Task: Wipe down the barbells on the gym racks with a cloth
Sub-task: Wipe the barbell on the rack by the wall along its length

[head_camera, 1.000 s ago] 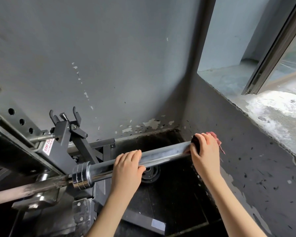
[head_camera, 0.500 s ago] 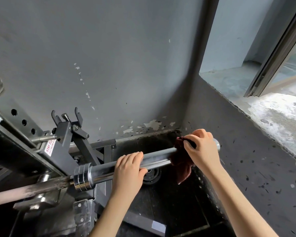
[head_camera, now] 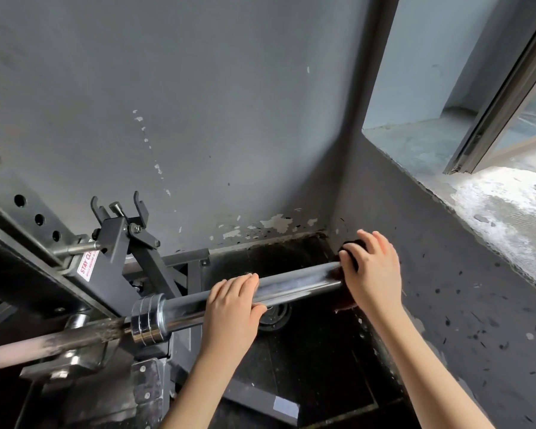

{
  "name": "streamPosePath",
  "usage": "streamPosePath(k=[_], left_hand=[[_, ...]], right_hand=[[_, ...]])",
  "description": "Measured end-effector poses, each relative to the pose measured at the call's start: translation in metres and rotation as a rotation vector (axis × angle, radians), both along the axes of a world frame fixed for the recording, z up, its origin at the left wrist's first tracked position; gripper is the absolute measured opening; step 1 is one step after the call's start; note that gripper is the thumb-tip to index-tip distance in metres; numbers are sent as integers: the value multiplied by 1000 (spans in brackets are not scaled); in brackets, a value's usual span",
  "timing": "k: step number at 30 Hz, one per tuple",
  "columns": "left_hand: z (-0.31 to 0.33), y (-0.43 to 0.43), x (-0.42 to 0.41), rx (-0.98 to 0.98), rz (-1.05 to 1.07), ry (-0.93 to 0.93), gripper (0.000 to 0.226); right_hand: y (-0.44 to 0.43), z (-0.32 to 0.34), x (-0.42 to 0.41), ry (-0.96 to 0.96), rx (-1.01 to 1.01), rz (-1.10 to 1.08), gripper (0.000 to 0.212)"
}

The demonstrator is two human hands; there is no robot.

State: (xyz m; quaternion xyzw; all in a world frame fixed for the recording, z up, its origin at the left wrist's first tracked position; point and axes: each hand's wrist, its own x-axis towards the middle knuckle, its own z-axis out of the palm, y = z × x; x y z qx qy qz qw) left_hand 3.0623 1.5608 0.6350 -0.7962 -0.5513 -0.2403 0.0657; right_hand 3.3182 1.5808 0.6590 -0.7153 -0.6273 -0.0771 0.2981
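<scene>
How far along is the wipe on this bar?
Done, apparently: the sleeve shines between the hands. In hand: right hand grips the cloth round the sleeve's end; left hand grips the sleeve. Left: the shaft beyond the collar looks grimy, not yet wiped.

Cloth (head_camera: 344,303) mostly hidden under right hand (head_camera: 375,274); barbell (head_camera: 291,286) cut off left

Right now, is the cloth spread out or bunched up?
Bunched up: the right hand grips the cloth around the barbell sleeve end, only small dark bits showing.
</scene>
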Motion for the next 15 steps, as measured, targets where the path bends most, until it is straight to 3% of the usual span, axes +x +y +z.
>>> streamPosePath(k=[3,7,12,15], left_hand=[[-1,-1,0,9,-2,2,60],[-1,-1,0,13,-6,-6,61],[0,-1,0,12,0,3,61],[-2,-1,0,13,-4,-6,61]], right_hand=[[0,-3,-12,110,60,-8,32],[-13,-10,-8,13,13,210,29],[2,-4,11,93,11,-38,42],[-14,-9,-19,119,49,74,29]])
